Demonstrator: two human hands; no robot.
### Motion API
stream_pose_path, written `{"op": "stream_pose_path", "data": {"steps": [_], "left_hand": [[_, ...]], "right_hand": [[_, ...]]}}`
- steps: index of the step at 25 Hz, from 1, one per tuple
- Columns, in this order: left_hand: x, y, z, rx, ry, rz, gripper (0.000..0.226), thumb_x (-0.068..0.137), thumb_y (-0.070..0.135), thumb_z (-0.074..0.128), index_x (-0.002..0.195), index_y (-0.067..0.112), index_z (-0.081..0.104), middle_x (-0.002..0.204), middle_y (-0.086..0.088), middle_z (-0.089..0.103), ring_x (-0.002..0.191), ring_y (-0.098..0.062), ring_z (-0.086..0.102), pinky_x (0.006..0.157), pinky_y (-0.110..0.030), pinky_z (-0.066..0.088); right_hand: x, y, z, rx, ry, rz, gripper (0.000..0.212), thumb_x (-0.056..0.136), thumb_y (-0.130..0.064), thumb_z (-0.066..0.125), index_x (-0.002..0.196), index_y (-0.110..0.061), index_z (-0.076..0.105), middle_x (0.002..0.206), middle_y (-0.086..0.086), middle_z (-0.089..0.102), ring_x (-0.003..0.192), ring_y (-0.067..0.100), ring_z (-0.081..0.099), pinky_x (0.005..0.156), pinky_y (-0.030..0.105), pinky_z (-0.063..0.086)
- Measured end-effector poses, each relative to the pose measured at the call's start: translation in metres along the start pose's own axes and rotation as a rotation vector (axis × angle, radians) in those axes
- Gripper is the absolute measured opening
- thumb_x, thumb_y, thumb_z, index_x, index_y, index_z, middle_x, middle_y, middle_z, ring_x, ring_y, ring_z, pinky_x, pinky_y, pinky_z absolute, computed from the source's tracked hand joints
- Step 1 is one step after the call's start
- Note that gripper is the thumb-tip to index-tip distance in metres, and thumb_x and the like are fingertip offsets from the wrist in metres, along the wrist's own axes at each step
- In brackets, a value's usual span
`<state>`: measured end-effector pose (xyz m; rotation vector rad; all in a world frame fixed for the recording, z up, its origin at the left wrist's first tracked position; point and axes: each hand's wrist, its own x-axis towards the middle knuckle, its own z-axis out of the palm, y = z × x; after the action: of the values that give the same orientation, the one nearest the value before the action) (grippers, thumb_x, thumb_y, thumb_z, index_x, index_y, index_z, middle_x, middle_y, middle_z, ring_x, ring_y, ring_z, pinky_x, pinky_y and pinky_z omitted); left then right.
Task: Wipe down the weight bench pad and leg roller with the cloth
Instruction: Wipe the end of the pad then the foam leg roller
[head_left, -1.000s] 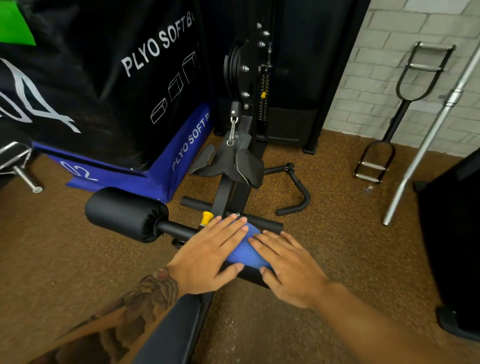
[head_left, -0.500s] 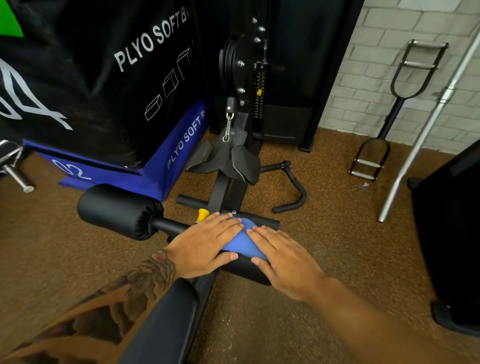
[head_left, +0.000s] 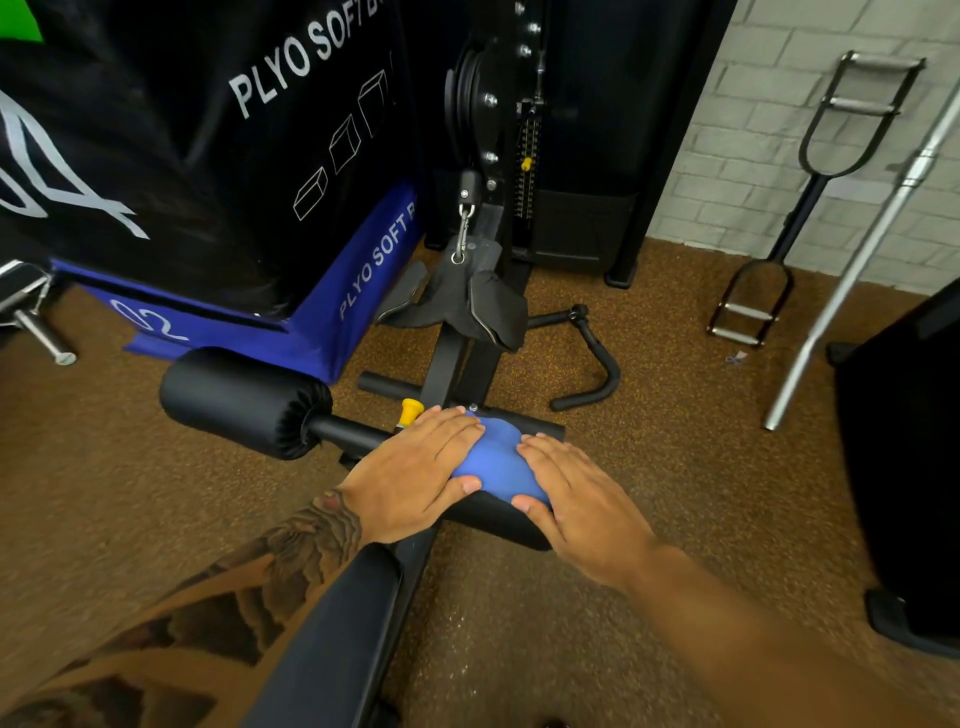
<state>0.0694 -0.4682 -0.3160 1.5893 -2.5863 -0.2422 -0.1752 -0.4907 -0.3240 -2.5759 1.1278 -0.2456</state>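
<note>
A blue cloth (head_left: 493, 457) is draped over the right black leg roller (head_left: 498, 522) of the weight bench. My left hand (head_left: 410, 478) lies flat on the cloth's left side, fingers stretched forward. My right hand (head_left: 576, 499) presses flat on its right side, thumb at the cloth's near edge. Both palms hold the cloth against the roller. The left leg roller (head_left: 244, 400) sticks out bare on its bar. The black bench pad (head_left: 332, 644) runs toward me under my left forearm.
Stacked black and blue plyo soft boxes (head_left: 249, 156) stand at the left. A cable machine (head_left: 498, 130) with a hanging strap (head_left: 467, 306) is straight ahead. A curved handle (head_left: 592, 358), a metal frame attachment (head_left: 779, 249) and a steel bar (head_left: 852, 280) are at the right by the brick wall.
Both hands stay flat on the cloth over the roller and have shifted only slightly; the view has drifted a little, with the left roller now lying more to the left.
</note>
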Motion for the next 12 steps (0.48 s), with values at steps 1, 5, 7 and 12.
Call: {"op": "stream_pose_path", "data": {"steps": [1,5,7,12], "left_hand": [[-0.002,0.001,0.0,0.019,0.004,0.003,0.067,0.1,0.052,0.03,0.145,0.004,0.041,0.147,-0.014,0.048,0.14,-0.025,0.037,0.12,-0.037,0.018],[-0.007,0.006,0.004,0.075,0.014,-0.019,0.066,0.101,0.051,0.028,0.143,0.002,0.044,0.144,-0.016,0.051,0.138,-0.028,0.042,0.118,-0.043,0.023],[-0.006,0.008,0.004,0.103,0.025,-0.023,0.067,0.102,0.051,0.025,0.143,0.001,0.044,0.144,-0.016,0.051,0.138,-0.029,0.042,0.118,-0.044,0.022],[-0.002,0.005,-0.005,0.101,0.0,-0.008,0.071,0.102,0.055,0.018,0.148,0.004,0.037,0.151,-0.013,0.044,0.143,-0.025,0.034,0.119,-0.041,0.013]], "right_hand": [[0.0,0.001,0.001,-0.017,0.002,-0.014,0.061,0.096,-0.051,0.027,0.14,-0.012,0.038,0.142,0.005,0.045,0.134,0.018,0.036,0.114,0.036,0.025],[0.0,0.002,-0.002,-0.044,-0.01,-0.033,0.059,0.096,-0.051,0.029,0.14,-0.013,0.036,0.143,0.004,0.044,0.135,0.017,0.034,0.114,0.036,0.024],[0.0,0.001,-0.003,-0.052,-0.017,-0.035,0.06,0.096,-0.051,0.029,0.141,-0.013,0.034,0.145,0.003,0.042,0.137,0.016,0.032,0.114,0.035,0.022],[0.001,-0.002,-0.011,-0.049,-0.04,-0.036,0.06,0.096,-0.051,0.028,0.145,-0.015,0.029,0.149,0.001,0.036,0.139,0.014,0.026,0.115,0.033,0.016]]}}
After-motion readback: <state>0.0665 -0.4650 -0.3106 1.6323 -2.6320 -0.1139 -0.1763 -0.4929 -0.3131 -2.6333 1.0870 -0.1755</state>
